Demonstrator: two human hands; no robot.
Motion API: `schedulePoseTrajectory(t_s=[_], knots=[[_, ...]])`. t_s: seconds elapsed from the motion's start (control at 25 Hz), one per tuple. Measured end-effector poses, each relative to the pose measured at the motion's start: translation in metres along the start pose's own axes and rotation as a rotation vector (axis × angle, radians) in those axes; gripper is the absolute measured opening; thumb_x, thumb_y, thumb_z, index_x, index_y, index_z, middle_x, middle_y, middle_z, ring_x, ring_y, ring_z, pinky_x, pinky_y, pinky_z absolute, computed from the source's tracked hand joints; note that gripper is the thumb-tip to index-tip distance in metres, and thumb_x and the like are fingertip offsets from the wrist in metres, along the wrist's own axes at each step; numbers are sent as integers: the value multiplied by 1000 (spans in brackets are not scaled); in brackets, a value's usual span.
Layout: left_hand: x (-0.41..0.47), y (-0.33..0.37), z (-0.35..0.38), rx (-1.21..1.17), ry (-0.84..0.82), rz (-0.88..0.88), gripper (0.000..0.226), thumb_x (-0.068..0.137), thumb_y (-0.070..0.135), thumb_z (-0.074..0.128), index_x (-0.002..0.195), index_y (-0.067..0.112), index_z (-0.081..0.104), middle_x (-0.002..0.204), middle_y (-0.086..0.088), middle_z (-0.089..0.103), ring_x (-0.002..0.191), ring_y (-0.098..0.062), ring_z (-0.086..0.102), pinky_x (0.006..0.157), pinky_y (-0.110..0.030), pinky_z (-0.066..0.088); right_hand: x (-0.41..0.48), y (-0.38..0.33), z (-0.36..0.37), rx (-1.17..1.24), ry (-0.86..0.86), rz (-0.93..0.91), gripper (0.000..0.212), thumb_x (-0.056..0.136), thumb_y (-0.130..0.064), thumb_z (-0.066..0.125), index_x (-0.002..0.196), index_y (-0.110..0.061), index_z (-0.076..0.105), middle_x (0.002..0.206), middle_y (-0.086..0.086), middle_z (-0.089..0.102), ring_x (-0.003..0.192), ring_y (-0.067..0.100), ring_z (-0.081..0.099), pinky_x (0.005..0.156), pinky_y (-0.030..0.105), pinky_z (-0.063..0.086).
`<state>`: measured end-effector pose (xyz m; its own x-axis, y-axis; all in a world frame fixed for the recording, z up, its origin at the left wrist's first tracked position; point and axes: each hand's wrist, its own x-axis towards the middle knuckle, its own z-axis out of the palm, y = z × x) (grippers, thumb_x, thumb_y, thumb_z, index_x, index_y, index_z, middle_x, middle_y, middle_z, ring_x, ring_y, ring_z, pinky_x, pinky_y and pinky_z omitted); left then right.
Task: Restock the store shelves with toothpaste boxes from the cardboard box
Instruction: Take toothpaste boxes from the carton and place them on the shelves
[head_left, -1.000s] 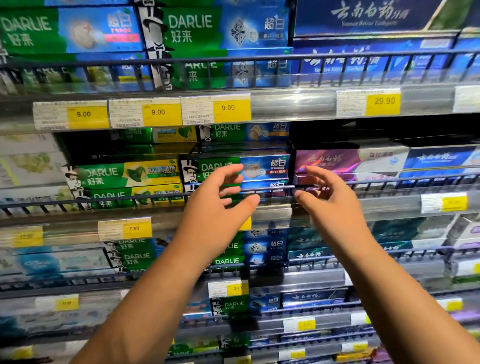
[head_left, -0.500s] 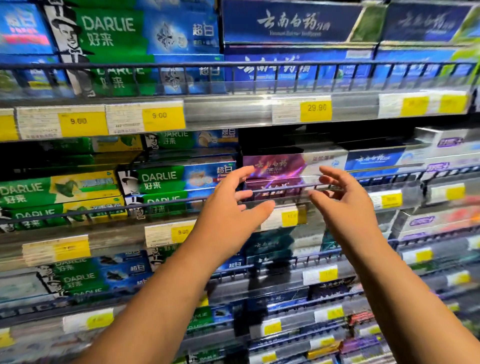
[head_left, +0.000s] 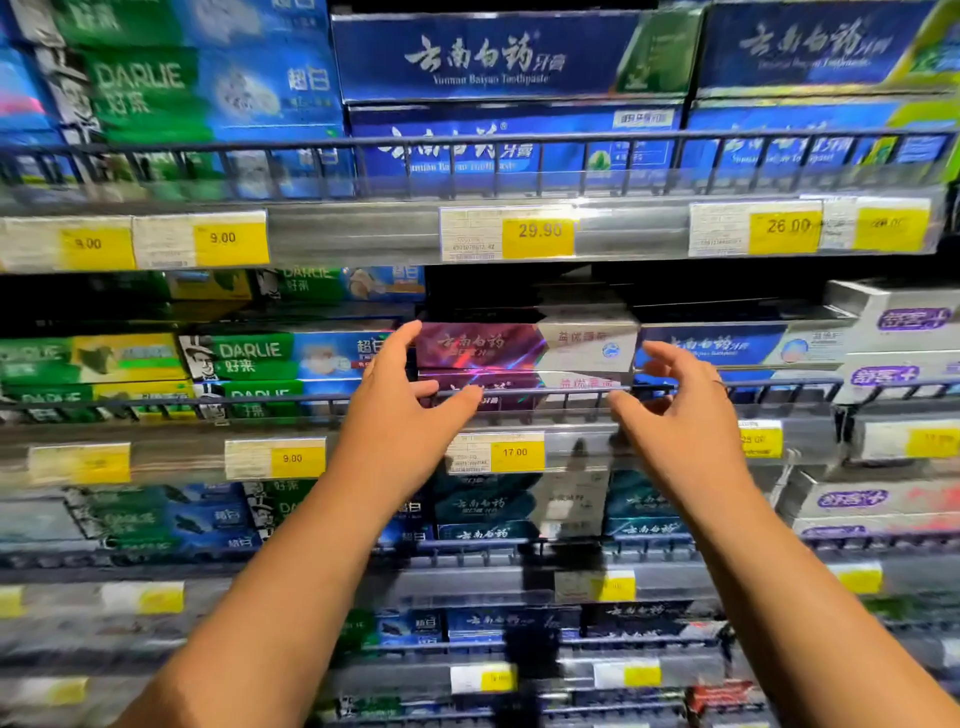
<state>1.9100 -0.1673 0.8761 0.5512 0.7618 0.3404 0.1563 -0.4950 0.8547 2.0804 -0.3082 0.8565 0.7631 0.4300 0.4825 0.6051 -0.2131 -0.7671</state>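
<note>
Two bare hands are raised before the shelving in the head view, both spread open and empty. The left hand is seen just left of centre, at about nine o'clock from the purple toothpaste boxes, its fingers fanned beside the left end of the upper box and its thumb laid near the wire rail of that shelf. The right hand is held at three o'clock from the same stack, fingers curled loosely, thumb pointed inward toward the rail; whether either hand touches a box cannot be told. The purple boxes are stacked two high behind the rail, above a yellow price tag marked 17.00. Green Darlie boxes are shelved at nine o'clock, dark blue boxes at twelve o'clock. No cardboard box is shown.
</note>
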Motion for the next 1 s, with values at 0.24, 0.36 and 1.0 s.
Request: schedulePoseTrajectory(t_s=[0.24, 0.36, 1.0], knots=[[2, 7, 7, -2, 28, -81, 85, 71, 47, 75, 142, 40, 28, 129, 16, 53, 105, -13, 63, 91, -40, 51, 1, 5, -1, 10, -81, 6, 50, 84, -20, 66, 131, -20, 50, 110, -3, 47, 88, 13, 56, 79, 25, 38], [6, 9, 8, 37, 36, -83, 93, 57, 58, 68, 139, 40, 30, 133, 14, 54, 103, -18, 64, 91, -48, 52, 1, 4, -1, 19, -85, 22, 49, 83, -20, 66, 130, -21, 51, 110, -2, 48, 90, 16, 56, 80, 28, 41], [-1, -6, 2, 11, 1, -79, 73, 81, 35, 71, 142, 38, 32, 112, 24, 56, 96, -10, 66, 97, -46, 48, 1, 0, 7, 4, -47, 49, 52, 84, -20, 65, 133, -19, 50, 111, -1, 47, 95, 16, 53, 83, 28, 41]])
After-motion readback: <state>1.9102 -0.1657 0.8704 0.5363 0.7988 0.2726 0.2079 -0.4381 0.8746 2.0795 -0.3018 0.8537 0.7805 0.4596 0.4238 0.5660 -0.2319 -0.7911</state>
